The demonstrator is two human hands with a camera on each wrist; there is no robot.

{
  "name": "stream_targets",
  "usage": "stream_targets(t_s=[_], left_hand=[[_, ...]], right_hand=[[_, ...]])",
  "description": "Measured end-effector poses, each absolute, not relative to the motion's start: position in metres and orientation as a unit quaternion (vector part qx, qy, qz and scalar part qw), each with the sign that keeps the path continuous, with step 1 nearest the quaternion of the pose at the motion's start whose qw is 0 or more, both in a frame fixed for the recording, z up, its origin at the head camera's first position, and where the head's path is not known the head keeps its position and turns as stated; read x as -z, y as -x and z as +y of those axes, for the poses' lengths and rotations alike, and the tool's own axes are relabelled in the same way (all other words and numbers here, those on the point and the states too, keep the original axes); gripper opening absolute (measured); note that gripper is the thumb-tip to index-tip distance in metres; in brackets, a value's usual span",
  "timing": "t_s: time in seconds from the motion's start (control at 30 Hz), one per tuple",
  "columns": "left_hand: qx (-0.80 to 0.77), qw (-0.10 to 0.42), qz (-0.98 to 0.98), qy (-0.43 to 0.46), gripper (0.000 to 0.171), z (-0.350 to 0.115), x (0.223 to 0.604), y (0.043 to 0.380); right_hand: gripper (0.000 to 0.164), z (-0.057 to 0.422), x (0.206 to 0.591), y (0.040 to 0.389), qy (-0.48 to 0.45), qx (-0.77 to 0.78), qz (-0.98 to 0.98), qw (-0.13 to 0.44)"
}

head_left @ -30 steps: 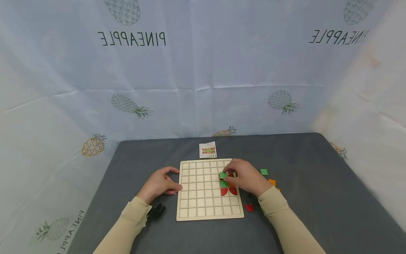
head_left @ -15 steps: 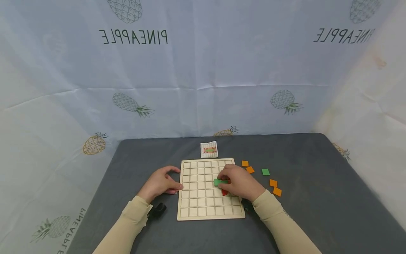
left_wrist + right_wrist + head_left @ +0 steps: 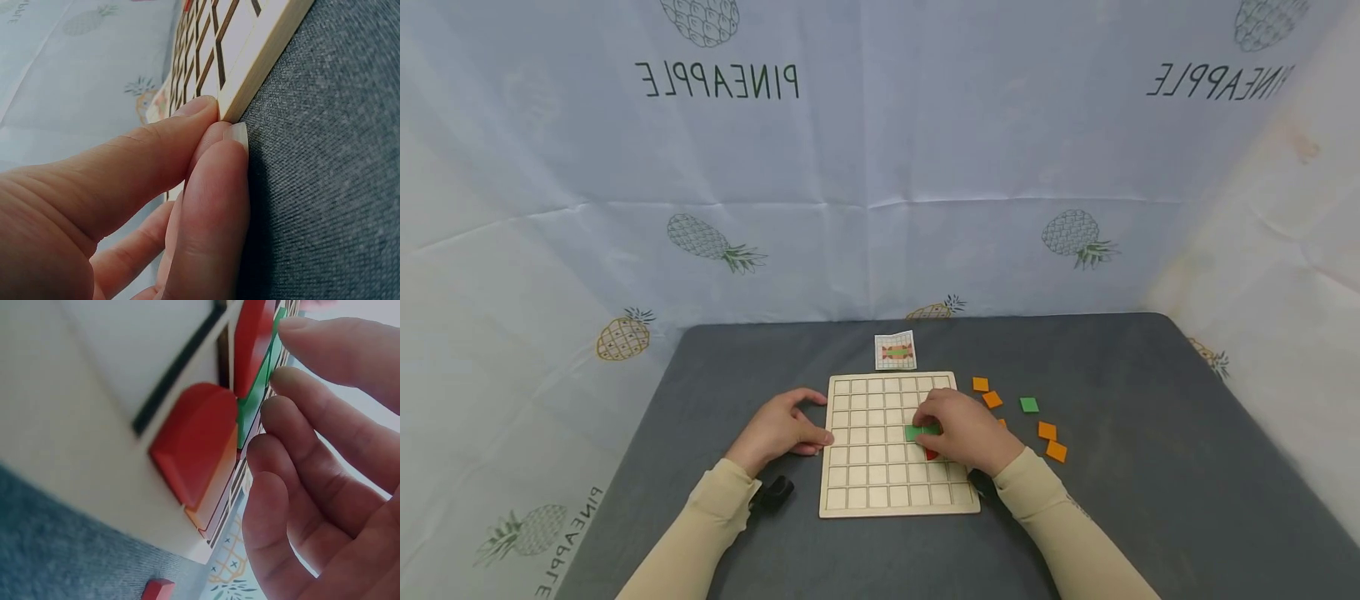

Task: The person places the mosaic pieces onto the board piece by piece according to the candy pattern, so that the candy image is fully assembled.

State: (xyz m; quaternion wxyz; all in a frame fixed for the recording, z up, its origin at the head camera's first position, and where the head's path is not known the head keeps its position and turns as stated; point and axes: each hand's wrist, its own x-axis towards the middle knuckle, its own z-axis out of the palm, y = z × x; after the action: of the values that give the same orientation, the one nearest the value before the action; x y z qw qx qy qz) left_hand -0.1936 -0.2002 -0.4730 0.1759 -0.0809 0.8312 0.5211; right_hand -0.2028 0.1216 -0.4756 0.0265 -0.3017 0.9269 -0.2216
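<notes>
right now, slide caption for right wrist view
Right hand at green tiles beside red quarter-circles on wooden grid board

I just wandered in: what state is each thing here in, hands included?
Wooden board: flat, most visible cells unfilled.
Left hand: pinching the wooden board's left edge.
Green tile: at a board cell, seating unclear.
Right hand: thumb and fingertip pinching that tile.
Red pieces: some on the board, one loose beside it.
Loose orange tiles: scattered right of the board.
Loose green tile: flat, untouched.
Pattern card: printed side up.
Backdrop: hanging, creased.
</notes>
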Motion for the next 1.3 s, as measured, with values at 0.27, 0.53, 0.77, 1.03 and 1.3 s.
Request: stream_targets(t_s=[0.27,0.53,0.77,1.03,1.3], left_hand=[[-0.522,0.179,0.830,0.082,0.069,-0.199,0.474,0.194],[-0.520,0.178,0.831,0.088,0.068,-0.197,0.477,0.196],[-0.521,0.176,0.831,0.082,0.071,-0.198,0.477,0.194],[-0.522,0.179,0.830,0.081,0.071,-0.199,0.477,0.192],[-0.519,0.178,0.831,0.089,0.072,-0.197,0.477,0.195]], right_hand=[[0.010,0.122,0.474,0.202,0.302,0.228,0.925,0.028],[0.013,0.144,0.466,0.209,0.260,0.264,0.928,0.044],[0.022,0.188,0.459,0.216,0.199,0.274,0.940,0.038],[0.024,0.240,0.461,0.217,0.148,0.267,0.952,0.028],[0.024,0.271,0.465,0.220,0.131,0.256,0.957,0.022]])
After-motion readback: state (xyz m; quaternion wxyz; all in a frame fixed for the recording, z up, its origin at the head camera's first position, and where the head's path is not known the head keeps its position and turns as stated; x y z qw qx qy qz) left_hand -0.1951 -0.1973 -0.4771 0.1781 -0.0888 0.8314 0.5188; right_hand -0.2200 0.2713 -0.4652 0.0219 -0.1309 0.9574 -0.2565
